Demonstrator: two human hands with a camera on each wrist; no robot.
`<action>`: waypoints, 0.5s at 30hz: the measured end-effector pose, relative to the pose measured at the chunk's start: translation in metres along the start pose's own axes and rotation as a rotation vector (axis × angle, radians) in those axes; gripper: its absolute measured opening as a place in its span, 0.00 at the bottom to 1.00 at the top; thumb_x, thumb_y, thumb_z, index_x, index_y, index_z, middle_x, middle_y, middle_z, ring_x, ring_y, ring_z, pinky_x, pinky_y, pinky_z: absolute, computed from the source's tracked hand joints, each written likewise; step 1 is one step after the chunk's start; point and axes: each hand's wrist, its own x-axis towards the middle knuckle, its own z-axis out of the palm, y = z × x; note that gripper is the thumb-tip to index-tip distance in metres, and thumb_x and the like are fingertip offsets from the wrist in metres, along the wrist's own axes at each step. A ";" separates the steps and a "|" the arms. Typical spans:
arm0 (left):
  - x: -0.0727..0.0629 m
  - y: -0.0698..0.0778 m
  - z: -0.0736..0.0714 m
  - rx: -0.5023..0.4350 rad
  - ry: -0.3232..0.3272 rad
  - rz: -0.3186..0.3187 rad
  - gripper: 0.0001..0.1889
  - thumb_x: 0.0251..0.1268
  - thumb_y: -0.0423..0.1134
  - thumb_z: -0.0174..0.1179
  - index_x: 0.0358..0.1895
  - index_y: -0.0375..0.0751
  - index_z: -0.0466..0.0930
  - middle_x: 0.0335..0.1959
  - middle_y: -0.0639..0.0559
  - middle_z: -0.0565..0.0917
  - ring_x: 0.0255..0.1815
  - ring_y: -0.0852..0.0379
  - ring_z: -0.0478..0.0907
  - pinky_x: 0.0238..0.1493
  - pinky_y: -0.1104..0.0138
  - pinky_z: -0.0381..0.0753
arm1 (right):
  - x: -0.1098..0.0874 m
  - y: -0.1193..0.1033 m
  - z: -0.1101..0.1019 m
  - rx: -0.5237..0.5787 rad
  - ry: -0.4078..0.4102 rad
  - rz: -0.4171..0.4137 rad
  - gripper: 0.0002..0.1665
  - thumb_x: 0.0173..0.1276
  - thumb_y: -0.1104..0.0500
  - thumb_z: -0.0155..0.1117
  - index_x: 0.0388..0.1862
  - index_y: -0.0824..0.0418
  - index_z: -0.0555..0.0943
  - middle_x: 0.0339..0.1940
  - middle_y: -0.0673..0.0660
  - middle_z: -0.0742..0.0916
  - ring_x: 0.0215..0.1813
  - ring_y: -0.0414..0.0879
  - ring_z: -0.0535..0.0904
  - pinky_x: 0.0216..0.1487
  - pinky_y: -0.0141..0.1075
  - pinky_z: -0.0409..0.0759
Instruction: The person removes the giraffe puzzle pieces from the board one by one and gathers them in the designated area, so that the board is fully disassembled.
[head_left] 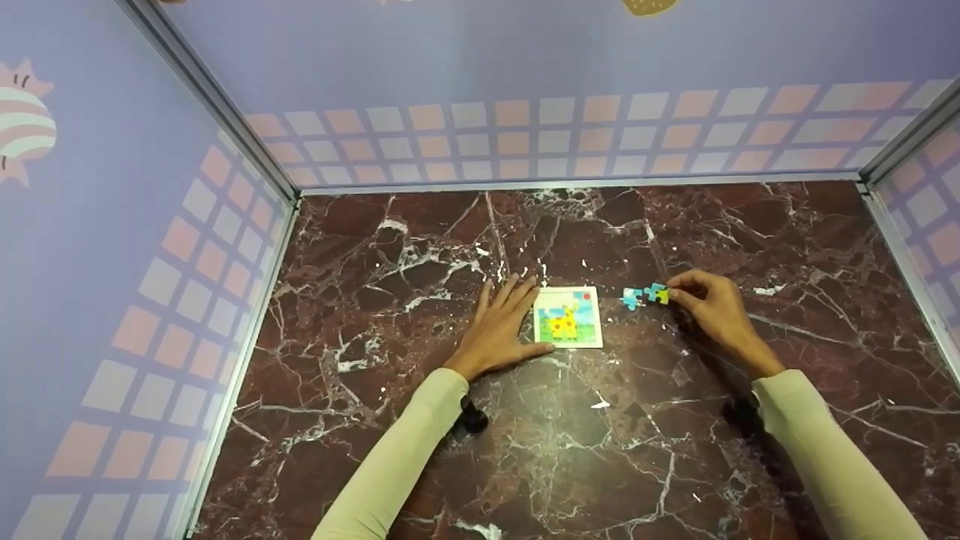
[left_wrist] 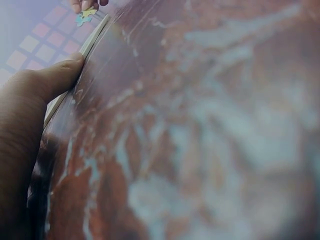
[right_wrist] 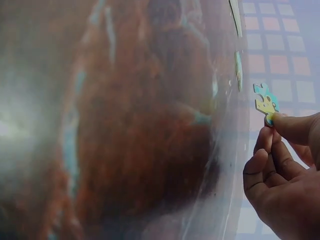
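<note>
A square giraffe puzzle board (head_left: 568,318) with a pale frame lies on the marble table. My left hand (head_left: 499,326) rests at its left side with fingers spread, the thumb along the near edge. To the right of the board, my right hand (head_left: 716,311) pinches a blue and yellow jigsaw piece (head_left: 658,293) between thumb and fingers. In the right wrist view the same piece (right_wrist: 266,102) is raised off the table. Another blue jigsaw piece (head_left: 632,298) lies on the table between the board and the held piece.
The brown marble tabletop (head_left: 570,450) has white veins. A lilac back wall (head_left: 450,60) with pink and white squares closes off the far side. Similar panels stand left (head_left: 90,225) and right (head_left: 922,187).
</note>
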 end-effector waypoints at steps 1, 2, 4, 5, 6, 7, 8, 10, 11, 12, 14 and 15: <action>0.000 0.000 0.000 0.003 -0.002 -0.001 0.62 0.66 0.84 0.55 0.91 0.46 0.53 0.93 0.52 0.49 0.94 0.47 0.38 0.88 0.39 0.26 | 0.000 0.001 0.000 -0.006 -0.006 0.003 0.05 0.75 0.72 0.72 0.46 0.72 0.90 0.41 0.68 0.92 0.36 0.33 0.82 0.38 0.20 0.78; 0.000 -0.001 0.000 0.005 -0.004 -0.002 0.62 0.66 0.84 0.55 0.92 0.46 0.52 0.93 0.52 0.49 0.94 0.47 0.37 0.88 0.39 0.26 | 0.001 0.002 0.000 -0.013 -0.013 0.006 0.05 0.75 0.72 0.72 0.46 0.72 0.90 0.41 0.68 0.92 0.36 0.33 0.82 0.38 0.20 0.78; 0.000 0.000 0.000 0.011 -0.009 -0.005 0.62 0.66 0.84 0.55 0.92 0.47 0.51 0.93 0.52 0.48 0.94 0.47 0.37 0.88 0.39 0.25 | 0.001 0.004 0.000 -0.027 -0.023 0.011 0.05 0.75 0.71 0.72 0.46 0.72 0.90 0.41 0.68 0.93 0.36 0.33 0.82 0.39 0.20 0.78; 0.001 0.000 0.000 0.014 -0.011 -0.005 0.62 0.66 0.84 0.54 0.92 0.48 0.50 0.93 0.52 0.48 0.94 0.47 0.36 0.88 0.39 0.25 | 0.000 0.006 -0.001 -0.038 -0.025 0.011 0.05 0.75 0.71 0.72 0.46 0.71 0.90 0.41 0.68 0.93 0.36 0.32 0.82 0.39 0.19 0.77; 0.002 0.001 0.000 0.017 -0.013 -0.007 0.61 0.67 0.84 0.54 0.92 0.48 0.49 0.93 0.52 0.48 0.94 0.47 0.36 0.88 0.39 0.25 | 0.000 0.007 -0.002 -0.050 -0.027 0.011 0.05 0.75 0.71 0.72 0.46 0.71 0.90 0.41 0.68 0.93 0.36 0.32 0.82 0.39 0.19 0.77; 0.002 0.002 0.001 0.021 -0.015 -0.008 0.61 0.67 0.84 0.54 0.92 0.48 0.49 0.93 0.52 0.47 0.94 0.47 0.36 0.88 0.39 0.25 | 0.000 0.009 -0.002 -0.065 -0.027 0.008 0.05 0.75 0.71 0.72 0.46 0.71 0.91 0.41 0.68 0.93 0.36 0.32 0.82 0.39 0.19 0.76; 0.003 0.002 0.000 0.026 -0.014 -0.009 0.61 0.68 0.84 0.54 0.92 0.48 0.49 0.93 0.52 0.48 0.94 0.47 0.36 0.88 0.39 0.26 | 0.000 0.010 -0.003 -0.081 -0.027 0.004 0.05 0.75 0.71 0.72 0.46 0.71 0.91 0.41 0.68 0.93 0.36 0.32 0.82 0.39 0.18 0.76; 0.004 0.003 0.000 0.029 -0.014 -0.014 0.60 0.69 0.83 0.54 0.92 0.49 0.49 0.93 0.52 0.48 0.94 0.46 0.37 0.88 0.39 0.26 | 0.000 0.011 -0.003 -0.118 -0.027 -0.010 0.05 0.74 0.71 0.73 0.46 0.70 0.91 0.41 0.67 0.93 0.37 0.35 0.82 0.40 0.18 0.74; 0.004 0.003 0.000 0.029 -0.012 -0.015 0.60 0.69 0.83 0.54 0.92 0.49 0.49 0.93 0.52 0.49 0.93 0.46 0.38 0.88 0.38 0.26 | 0.000 0.012 -0.003 -0.136 -0.030 -0.019 0.05 0.75 0.71 0.73 0.46 0.70 0.91 0.41 0.66 0.94 0.37 0.36 0.83 0.40 0.18 0.74; 0.005 0.003 0.000 0.029 -0.011 -0.016 0.59 0.69 0.82 0.54 0.92 0.49 0.50 0.93 0.51 0.50 0.93 0.45 0.39 0.88 0.38 0.27 | 0.000 0.012 -0.003 -0.149 -0.033 -0.026 0.05 0.75 0.71 0.73 0.46 0.69 0.92 0.41 0.66 0.94 0.38 0.39 0.83 0.40 0.18 0.73; 0.005 0.002 -0.001 0.029 -0.010 -0.019 0.59 0.69 0.82 0.54 0.92 0.49 0.51 0.93 0.51 0.51 0.93 0.44 0.40 0.88 0.37 0.28 | 0.000 0.013 -0.002 -0.167 -0.042 -0.040 0.05 0.75 0.71 0.73 0.47 0.69 0.92 0.41 0.66 0.94 0.38 0.44 0.84 0.40 0.18 0.73; 0.005 0.002 -0.001 0.029 -0.012 -0.021 0.59 0.69 0.82 0.54 0.92 0.49 0.52 0.93 0.51 0.51 0.93 0.44 0.41 0.88 0.37 0.28 | 0.001 0.013 -0.002 -0.170 -0.047 -0.044 0.05 0.75 0.71 0.72 0.47 0.69 0.92 0.41 0.65 0.94 0.38 0.46 0.85 0.40 0.18 0.73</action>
